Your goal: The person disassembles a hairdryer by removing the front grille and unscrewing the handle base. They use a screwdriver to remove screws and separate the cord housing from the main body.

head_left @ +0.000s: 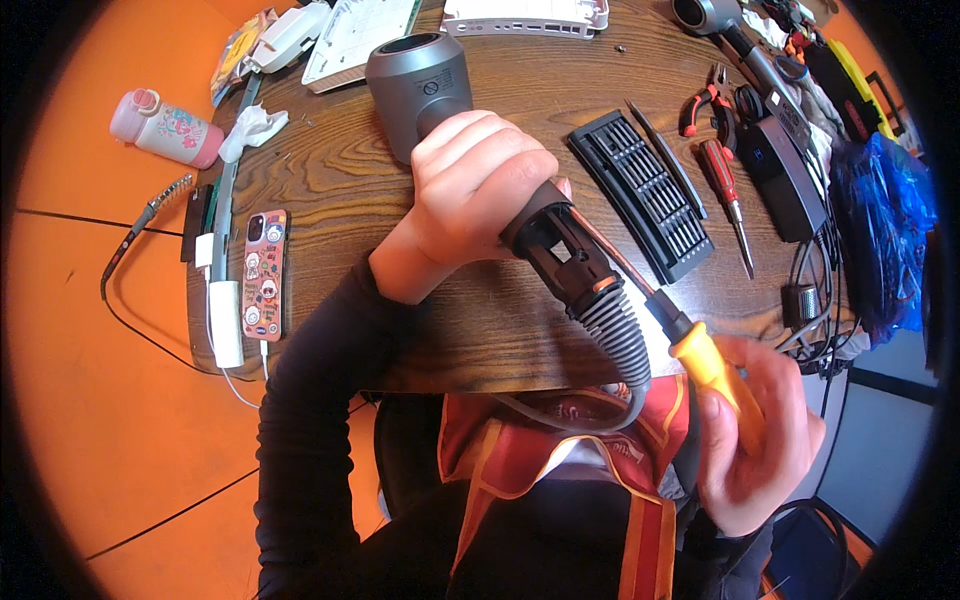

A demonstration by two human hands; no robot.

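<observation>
My left hand (470,190) is wrapped around the handle of a grey hair dryer (415,85), its round head pointing up and away. At the handle's lower end a black inner frame (570,265) shows, with openings in it. Below this, a ribbed cord sleeve (610,325) leads into a cable that loops down over my lap. My right hand (760,430) grips the yellow-orange handle of a screwdriver (705,360). Its shaft lies along the exposed frame, the tip reaching up beside my left fingers. Whether the tip touches the dryer is hidden.
Right of the dryer lies a black bit case (640,195), with tweezers (668,155), a red screwdriver (722,185) and red-handled pliers (712,100) beyond. Another hair dryer (740,45) lies at the far right. A phone (265,275) and a bottle (165,130) are left.
</observation>
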